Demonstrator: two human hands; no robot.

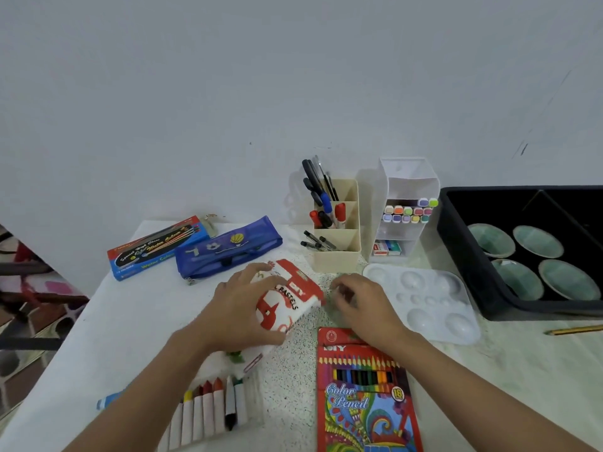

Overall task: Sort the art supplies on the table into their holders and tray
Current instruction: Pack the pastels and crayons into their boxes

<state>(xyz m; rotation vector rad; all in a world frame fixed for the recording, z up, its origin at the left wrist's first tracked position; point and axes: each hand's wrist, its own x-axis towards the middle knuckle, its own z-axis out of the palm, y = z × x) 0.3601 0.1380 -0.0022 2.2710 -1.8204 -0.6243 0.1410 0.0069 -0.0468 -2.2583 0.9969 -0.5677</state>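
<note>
watercolour box point(156, 247), red and blue, is lying at the table's point(114, 321) far left corner, its right end meeting a blue mesh pouch point(228, 251). nearer the left edge a loose blue crayon point(107, 401) is lying alone, and just right of it a row of oil pastels point(212, 409) is sitting side by side in a clear insert, tips pointing away. above them the left hand point(241, 308) is gripping the red-and-white pastel box point(287, 298), fingers spreading over its top face and thumb curling round its near side, holding it tilted. the right hand point(362, 305) is hovering just beside the box's right end, fingers bunching together over something small and dark; whether they are pinching it i cannot tell. its wrist is crossing the top of the colour pencil box point(365, 393), which is lying flat at the near edge. behind, a beige pen holder point(337, 256) is standing with pens and markers in its tiers, and a clear marker organiser point(404, 207) is standing just beside it holding pastel-capped markers. a white palette point(424, 301) is lying in front of the organiser. a black tray point(463, 256) is sitting at the far right with four green dishes point(538, 241) inside, and a yellow pencil point(574, 330) is lying near its front wall.
</note>
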